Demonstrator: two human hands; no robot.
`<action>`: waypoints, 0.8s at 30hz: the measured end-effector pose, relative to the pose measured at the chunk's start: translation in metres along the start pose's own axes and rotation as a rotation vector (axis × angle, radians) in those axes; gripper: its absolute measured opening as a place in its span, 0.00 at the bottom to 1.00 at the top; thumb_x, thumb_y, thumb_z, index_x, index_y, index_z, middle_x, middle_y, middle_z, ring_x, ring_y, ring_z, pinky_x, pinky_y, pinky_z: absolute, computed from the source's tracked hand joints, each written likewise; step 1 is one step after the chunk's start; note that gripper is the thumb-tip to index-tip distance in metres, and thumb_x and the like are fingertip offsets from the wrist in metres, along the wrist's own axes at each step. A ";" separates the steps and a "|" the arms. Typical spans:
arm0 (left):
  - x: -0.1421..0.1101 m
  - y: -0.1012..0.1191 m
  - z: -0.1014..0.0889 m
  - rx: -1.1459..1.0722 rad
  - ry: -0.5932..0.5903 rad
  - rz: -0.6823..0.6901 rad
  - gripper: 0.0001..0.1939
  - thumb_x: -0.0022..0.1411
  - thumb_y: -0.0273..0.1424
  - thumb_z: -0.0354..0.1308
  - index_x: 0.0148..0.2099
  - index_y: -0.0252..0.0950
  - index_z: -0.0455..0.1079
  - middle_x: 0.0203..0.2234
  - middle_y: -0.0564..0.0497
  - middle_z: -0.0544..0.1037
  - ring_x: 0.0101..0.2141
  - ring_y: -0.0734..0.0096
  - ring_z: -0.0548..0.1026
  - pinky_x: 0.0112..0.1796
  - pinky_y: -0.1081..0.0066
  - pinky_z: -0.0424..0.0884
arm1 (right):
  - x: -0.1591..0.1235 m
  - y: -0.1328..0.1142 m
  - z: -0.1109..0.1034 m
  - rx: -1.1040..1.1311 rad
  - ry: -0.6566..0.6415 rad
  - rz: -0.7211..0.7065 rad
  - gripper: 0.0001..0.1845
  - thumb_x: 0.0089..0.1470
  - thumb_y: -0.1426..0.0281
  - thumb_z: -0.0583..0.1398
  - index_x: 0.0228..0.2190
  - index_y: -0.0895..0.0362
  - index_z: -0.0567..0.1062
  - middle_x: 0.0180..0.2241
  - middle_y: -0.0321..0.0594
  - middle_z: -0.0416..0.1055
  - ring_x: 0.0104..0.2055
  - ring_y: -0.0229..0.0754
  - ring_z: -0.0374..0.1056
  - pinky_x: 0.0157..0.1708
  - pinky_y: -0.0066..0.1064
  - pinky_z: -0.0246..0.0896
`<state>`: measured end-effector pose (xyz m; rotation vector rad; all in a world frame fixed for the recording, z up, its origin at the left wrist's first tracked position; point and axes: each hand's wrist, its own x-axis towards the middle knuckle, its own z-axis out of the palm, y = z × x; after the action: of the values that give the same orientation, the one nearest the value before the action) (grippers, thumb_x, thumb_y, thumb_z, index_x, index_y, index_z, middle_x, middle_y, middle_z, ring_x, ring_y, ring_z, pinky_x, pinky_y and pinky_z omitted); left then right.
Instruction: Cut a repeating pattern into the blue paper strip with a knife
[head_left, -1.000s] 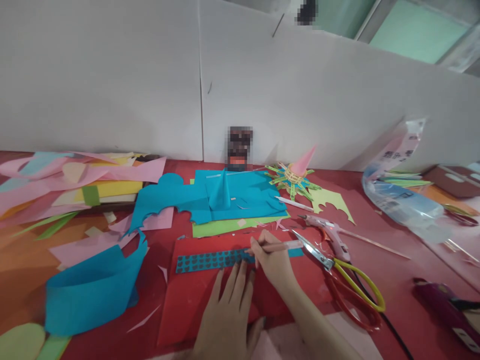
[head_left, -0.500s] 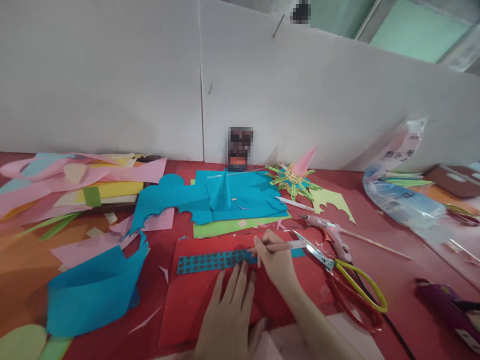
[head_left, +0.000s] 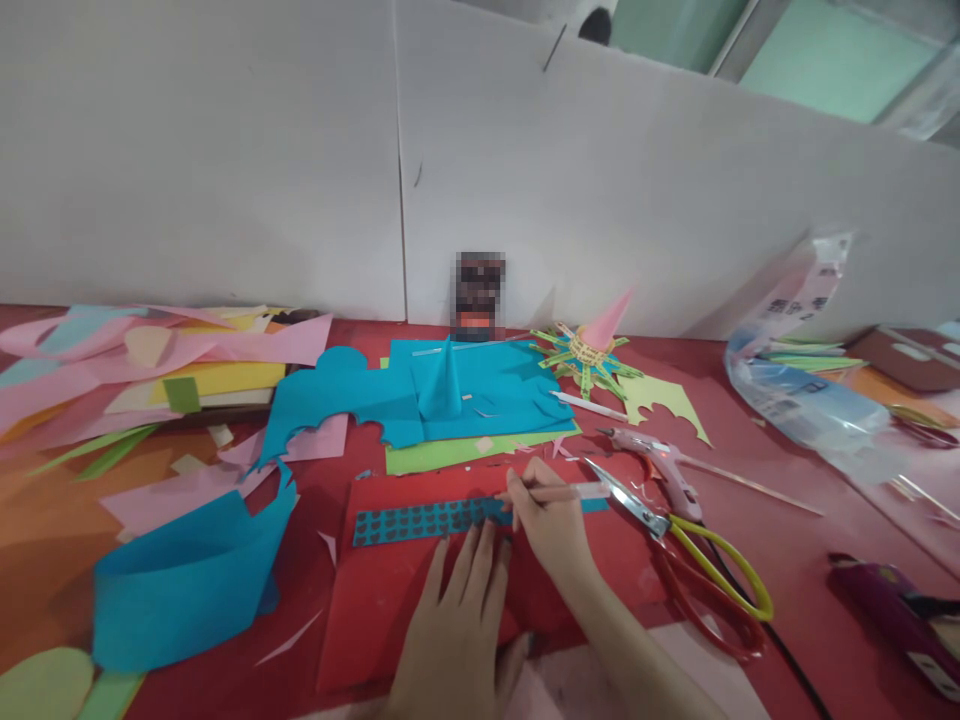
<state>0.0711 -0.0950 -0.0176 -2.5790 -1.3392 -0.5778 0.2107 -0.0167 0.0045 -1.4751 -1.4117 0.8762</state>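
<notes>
A narrow blue strip [head_left: 420, 524] lies on a red sheet [head_left: 375, 620]. Rows of small dark heart-like shapes cover its left part, while its right end is plain blue. My left hand [head_left: 457, 610] rests flat with fingers spread, fingertips at the strip's lower edge. In my right hand [head_left: 551, 520] is a pen [head_left: 570, 493], pinched between thumb and fingers, its tip at the strip just right of the marked part. Scissors [head_left: 652, 520] with one yellow and one red handle lie open beside my right hand.
A pink glue gun [head_left: 664, 465] with a cord lies behind the scissors. Blue cut paper [head_left: 345, 395] and a blue cone [head_left: 442, 385] stand at the back. On the left are a curved blue band [head_left: 180, 590] and piled paper [head_left: 225, 380]. A plastic bag [head_left: 817, 390] sits right.
Both hands stay almost in place, with the pen still at the strip. The view has shifted very slightly.
</notes>
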 end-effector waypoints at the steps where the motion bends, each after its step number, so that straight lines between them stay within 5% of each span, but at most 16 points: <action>1: 0.000 0.000 0.000 0.002 0.005 -0.004 0.25 0.63 0.40 0.45 0.57 0.33 0.63 0.57 0.45 0.65 0.56 0.59 0.59 0.53 0.60 0.51 | 0.000 0.000 0.000 -0.002 0.003 -0.003 0.18 0.55 0.60 0.54 0.18 0.51 0.55 0.11 0.28 0.59 0.15 0.37 0.61 0.24 0.29 0.62; 9: -0.001 -0.001 0.001 -0.007 -0.021 -0.009 0.26 0.62 0.40 0.44 0.59 0.34 0.61 0.57 0.45 0.65 0.56 0.58 0.59 0.54 0.59 0.51 | 0.000 0.000 0.000 -0.011 0.013 0.014 0.18 0.53 0.62 0.55 0.18 0.51 0.53 0.10 0.28 0.56 0.23 0.42 0.70 0.24 0.29 0.62; 24: -0.001 -0.001 0.002 -0.002 -0.030 -0.003 0.25 0.63 0.40 0.45 0.58 0.35 0.62 0.58 0.46 0.64 0.57 0.59 0.59 0.54 0.60 0.50 | -0.001 0.000 -0.001 0.039 -0.047 0.022 0.18 0.55 0.63 0.55 0.18 0.52 0.55 0.10 0.27 0.58 0.17 0.38 0.64 0.26 0.30 0.64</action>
<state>0.0707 -0.0947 -0.0196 -2.5976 -1.3521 -0.5435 0.2111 -0.0180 0.0046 -1.4520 -1.4068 0.9524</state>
